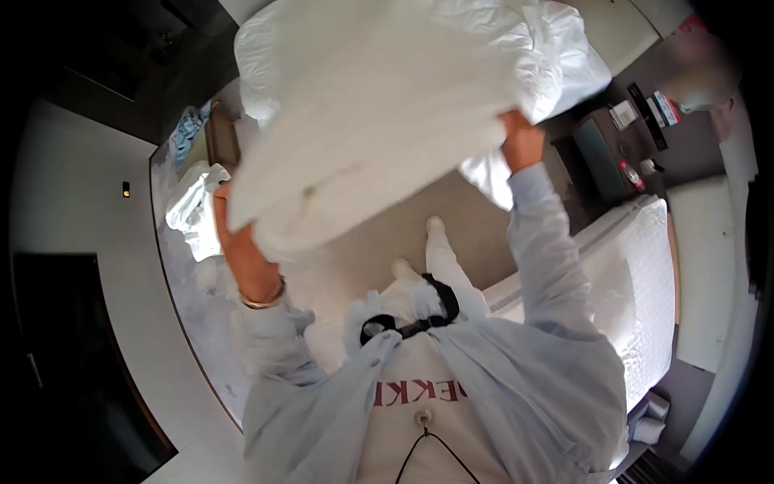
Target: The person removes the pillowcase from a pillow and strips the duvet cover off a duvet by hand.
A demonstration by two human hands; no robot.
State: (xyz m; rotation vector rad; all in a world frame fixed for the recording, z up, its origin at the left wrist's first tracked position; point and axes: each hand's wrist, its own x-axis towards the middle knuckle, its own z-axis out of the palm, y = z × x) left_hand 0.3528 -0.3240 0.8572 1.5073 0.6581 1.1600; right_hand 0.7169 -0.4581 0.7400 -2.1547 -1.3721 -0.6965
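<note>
A large white pillow (379, 153), soft and partly blurred, is held up in front of me between both hands. A small dark spot shows near its lower edge. My left hand (248, 256), with a bracelet at the wrist, grips the lower left corner; its fingers are partly hidden by the fabric. At the right edge, my right hand (522, 143) is closed on the other end. Beyond the pillow lies crumpled white bedding (560, 56), partly covered from view.
A bed with a quilted white cover (649, 298) stands at the right. A dark chair (601, 157) sits by a desk (685, 157) holding papers and small items. Toward the left lies a shiny white bundle (193, 210) near a wooden piece of furniture (223, 137).
</note>
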